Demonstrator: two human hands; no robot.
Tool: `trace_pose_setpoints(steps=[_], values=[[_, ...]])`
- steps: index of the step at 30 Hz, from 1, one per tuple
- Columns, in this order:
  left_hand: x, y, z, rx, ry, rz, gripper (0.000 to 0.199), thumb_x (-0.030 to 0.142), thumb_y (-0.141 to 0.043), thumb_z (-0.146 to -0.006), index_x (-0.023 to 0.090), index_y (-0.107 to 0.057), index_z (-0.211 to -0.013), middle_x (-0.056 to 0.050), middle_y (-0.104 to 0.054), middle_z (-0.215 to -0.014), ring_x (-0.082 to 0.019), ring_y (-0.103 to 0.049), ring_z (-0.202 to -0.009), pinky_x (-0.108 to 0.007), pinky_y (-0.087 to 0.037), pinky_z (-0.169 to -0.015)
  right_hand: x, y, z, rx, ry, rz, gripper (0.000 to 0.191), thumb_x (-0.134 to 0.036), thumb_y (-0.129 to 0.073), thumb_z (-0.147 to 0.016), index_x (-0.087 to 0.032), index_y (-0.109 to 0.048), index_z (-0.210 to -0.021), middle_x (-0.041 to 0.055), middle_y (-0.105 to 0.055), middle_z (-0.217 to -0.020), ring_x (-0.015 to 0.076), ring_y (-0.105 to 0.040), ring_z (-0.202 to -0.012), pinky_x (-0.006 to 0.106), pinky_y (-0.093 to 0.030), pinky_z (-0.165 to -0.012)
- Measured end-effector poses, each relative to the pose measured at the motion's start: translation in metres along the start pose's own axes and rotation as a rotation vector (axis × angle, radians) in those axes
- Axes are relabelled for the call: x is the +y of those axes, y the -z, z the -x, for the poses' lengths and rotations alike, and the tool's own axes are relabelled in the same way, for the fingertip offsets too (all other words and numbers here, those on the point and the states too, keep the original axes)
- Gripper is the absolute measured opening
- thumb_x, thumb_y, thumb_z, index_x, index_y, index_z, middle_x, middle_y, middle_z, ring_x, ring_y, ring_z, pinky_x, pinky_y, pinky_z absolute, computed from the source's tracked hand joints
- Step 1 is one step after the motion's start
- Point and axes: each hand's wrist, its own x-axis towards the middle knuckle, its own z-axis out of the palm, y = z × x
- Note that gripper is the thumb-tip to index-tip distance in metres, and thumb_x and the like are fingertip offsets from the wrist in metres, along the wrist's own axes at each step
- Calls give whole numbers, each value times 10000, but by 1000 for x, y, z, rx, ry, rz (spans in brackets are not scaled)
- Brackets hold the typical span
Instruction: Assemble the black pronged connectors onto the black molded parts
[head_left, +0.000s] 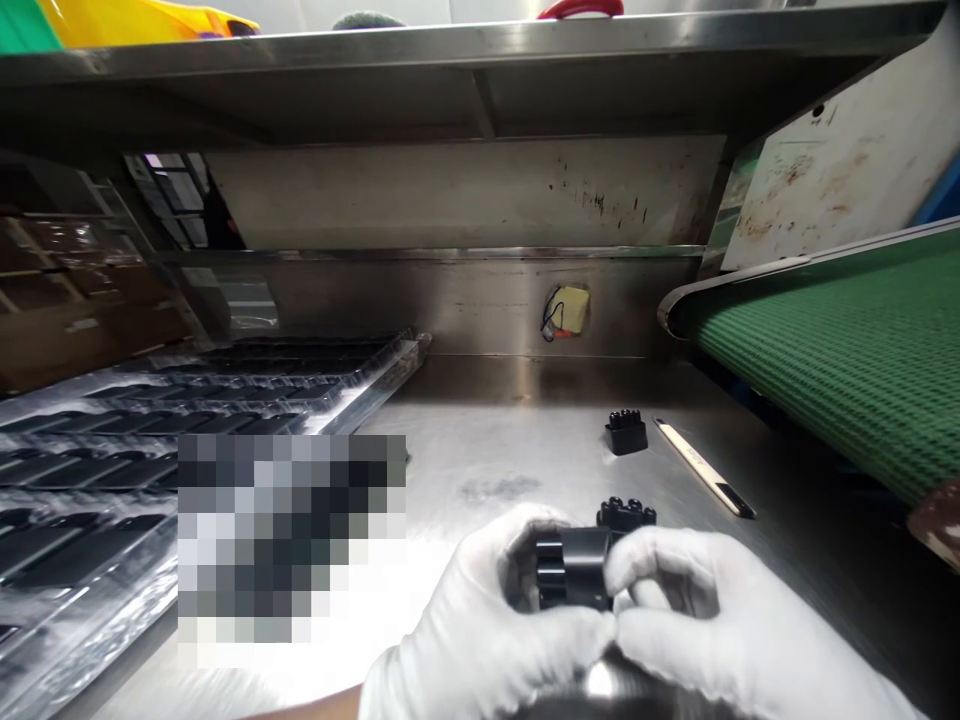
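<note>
Both hands wear white gloves and meet at the front of a steel workbench. Between them is a black plastic part (pixel 586 566) with a smooth band and several tube-like ribs on its left side. My left hand (pixel 502 610) curls around the part's left side, thumb along its lower edge. Fingers and thumb of my right hand (pixel 690 610) pinch its right end. Just behind it shows a black knobbed piece (pixel 627 513), its lower part hidden by the held part and my right hand. A similar knobbed black block (pixel 626 434) stands farther back on the bench.
A slim cream-coloured tool (pixel 697 462) with a dark end lies right of the block. Clear trays (pixel 367 385) of black rectangular parts fill the left. A green conveyor belt (pixel 840 310) runs at right, and a steel shelf (pixel 480 45) overhangs the back. A patch at centre-left is pixelated.
</note>
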Motion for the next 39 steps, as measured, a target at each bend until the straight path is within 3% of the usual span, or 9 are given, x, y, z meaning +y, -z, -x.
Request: trace_pose_setpoints(steps=[8,13,17,20,25,28,30,35,39], values=[[1,-8,-1,112,-118,-71,333,118,-896,-628,125,-667,-870,-16,-672,-798,-116,-593,-723,-221,-489,-700,13,2,-4,-41,50,-132,105,-159,-707,-657,-143,-606,-682,-69,-435,-526,58,-393,-500,185,-342,-498],[4,-9,-3,95,-149,-60,275,56,-878,-631,128,-714,-839,-13,-678,-786,-98,-589,-676,-176,-481,-639,7,3,-1,-121,-17,-250,61,-143,-676,-705,-139,-630,-745,-53,-479,-560,65,-436,-498,188,-350,-497],[-2,-4,-3,123,-348,-205,289,27,-841,-664,211,-766,-874,-6,-693,-875,-140,-656,-815,-200,-526,-765,11,8,-1,-198,4,-282,313,-392,-784,-719,-130,-614,-743,-26,-499,-565,73,-433,-513,197,-286,-505],[-15,1,-1,107,-437,-284,319,36,-804,-712,250,-763,-945,-35,-707,-1001,-208,-679,-957,-275,-554,-849,19,8,-2,-235,-6,-383,471,-572,-713,-796,-154,-530,-675,-26,-467,-525,68,-385,-493,210,-260,-519],[-26,5,4,-56,-377,-301,515,59,-750,-761,306,-598,-1187,-82,-654,-1140,-266,-699,-969,-380,-591,-818,23,5,-2,-212,-30,-493,466,-500,-759,-756,-166,-462,-621,-16,-460,-597,89,-431,-577,224,-356,-609],[-19,3,5,-11,-162,-255,900,26,-784,-684,374,-320,-1372,-67,-660,-1136,-242,-714,-903,-394,-587,-833,23,5,-1,-80,-46,-375,484,-571,-785,-689,-169,-516,-665,-4,-500,-633,109,-466,-607,231,-378,-619],[-11,1,3,48,-18,-176,984,60,-820,-650,342,-246,-1398,-56,-679,-1080,-237,-697,-922,-406,-560,-878,21,5,2,-40,-38,-271,516,-636,-769,-676,-172,-544,-693,-16,-488,-599,93,-419,-553,212,-319,-551],[-3,5,-4,9,-60,-42,479,241,-860,-711,170,-569,-1084,-53,-678,-989,-184,-647,-896,-280,-524,-788,10,1,4,-16,2,-83,491,-592,-761,-686,-166,-518,-668,-31,-441,-589,92,-380,-547,219,-282,-519],[-3,12,-10,37,17,-41,441,164,-910,-609,141,-617,-938,-4,-667,-847,-132,-611,-771,-222,-495,-690,0,-1,2,-28,66,91,323,-372,-703,-715,-159,-483,-614,-20,-449,-601,109,-400,-593,242,-287,-561]])
